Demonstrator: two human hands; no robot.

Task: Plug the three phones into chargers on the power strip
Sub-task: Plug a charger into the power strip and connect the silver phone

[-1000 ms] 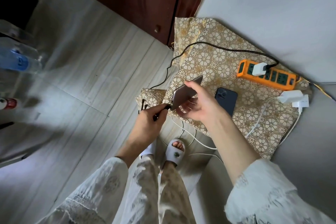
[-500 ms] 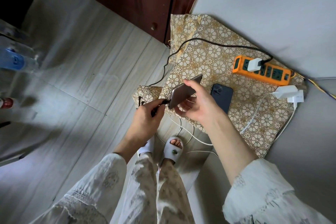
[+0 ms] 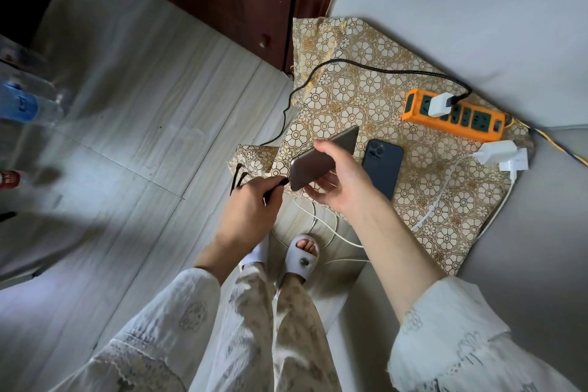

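Glossy phone (image 3: 321, 159) (plastic pwr strip (image 3: 453, 114))

Loose white lace-trimmed sleeves (image 3: 451, 337) cover both forearms. Pale floral-print trousers (image 3: 280, 328). White open-toed slippers (image 3: 302, 259) on the feet.

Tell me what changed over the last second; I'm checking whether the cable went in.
Little changed. The left hand pinches the black cable plug at the bottom edge of the grey phone, held by the right hand; whether it is seated cannot be told. The blue phone, orange power strip and white chargers stayed put.
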